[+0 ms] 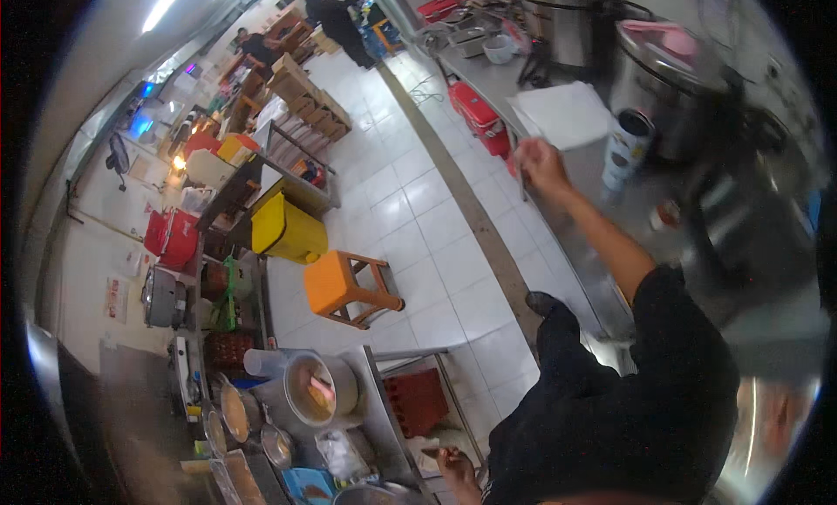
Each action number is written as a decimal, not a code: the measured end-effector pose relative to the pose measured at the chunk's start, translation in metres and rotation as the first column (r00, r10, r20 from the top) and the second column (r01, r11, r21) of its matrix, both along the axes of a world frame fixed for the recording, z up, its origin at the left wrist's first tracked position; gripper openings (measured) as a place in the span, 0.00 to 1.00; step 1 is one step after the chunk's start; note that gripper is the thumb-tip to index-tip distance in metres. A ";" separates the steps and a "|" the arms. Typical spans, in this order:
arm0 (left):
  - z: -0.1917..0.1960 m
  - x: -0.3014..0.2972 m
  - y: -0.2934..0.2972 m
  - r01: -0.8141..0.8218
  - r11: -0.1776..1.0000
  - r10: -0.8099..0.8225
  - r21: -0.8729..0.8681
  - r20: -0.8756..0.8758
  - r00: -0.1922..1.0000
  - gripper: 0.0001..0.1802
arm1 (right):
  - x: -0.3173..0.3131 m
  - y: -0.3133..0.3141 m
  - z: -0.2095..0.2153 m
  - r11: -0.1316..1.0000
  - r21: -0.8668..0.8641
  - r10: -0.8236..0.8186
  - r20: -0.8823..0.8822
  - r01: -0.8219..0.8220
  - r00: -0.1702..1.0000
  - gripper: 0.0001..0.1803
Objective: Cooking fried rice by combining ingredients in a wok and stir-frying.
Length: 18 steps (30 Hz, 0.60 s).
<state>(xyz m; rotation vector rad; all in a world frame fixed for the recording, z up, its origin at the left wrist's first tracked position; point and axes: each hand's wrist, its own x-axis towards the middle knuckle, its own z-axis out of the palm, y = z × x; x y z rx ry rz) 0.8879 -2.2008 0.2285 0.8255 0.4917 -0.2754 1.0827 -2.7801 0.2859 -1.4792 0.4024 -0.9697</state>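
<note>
My right arm reaches out over the edge of the steel counter at the right. At its end, my right hand (544, 169) is blurred, beside a white sheet of paper or cloth (565, 115); whether it holds anything cannot be told. Behind it on the counter stands a light blue patterned tumbler (626, 148) with a dark lid. Low in the picture, my left hand (459, 472) is closed with curled fingers, close to the steel worktable (370, 379). Something small and dark shows at its fingers, too small to name.
Large steel pots (656, 78) stand on the counter. A red bag (478, 117) hangs at its edge. An orange stool (336, 283) and a yellow bin (288, 226) stand on the tiled floor. The worktable bears a deep pot (344, 383) and pans. Two people are farther back.
</note>
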 end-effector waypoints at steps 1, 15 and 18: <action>-0.012 0.020 -0.020 -0.011 1.000 0.011 -0.001 -0.012 1.000 0.04 | 0.031 -0.045 -0.019 0.976 -0.103 -0.206 -0.168 0.191 0.964 0.11; 0.029 0.198 -0.154 -0.122 0.939 0.142 0.322 -0.037 0.989 0.02 | 0.125 -0.423 -0.180 0.745 -0.596 -0.668 -0.671 0.301 0.323 0.32; 0.040 0.193 -0.154 -0.145 0.917 0.192 0.373 -0.092 0.977 0.02 | 0.142 -0.429 -0.137 0.923 -0.380 -0.383 -0.920 0.051 0.077 0.34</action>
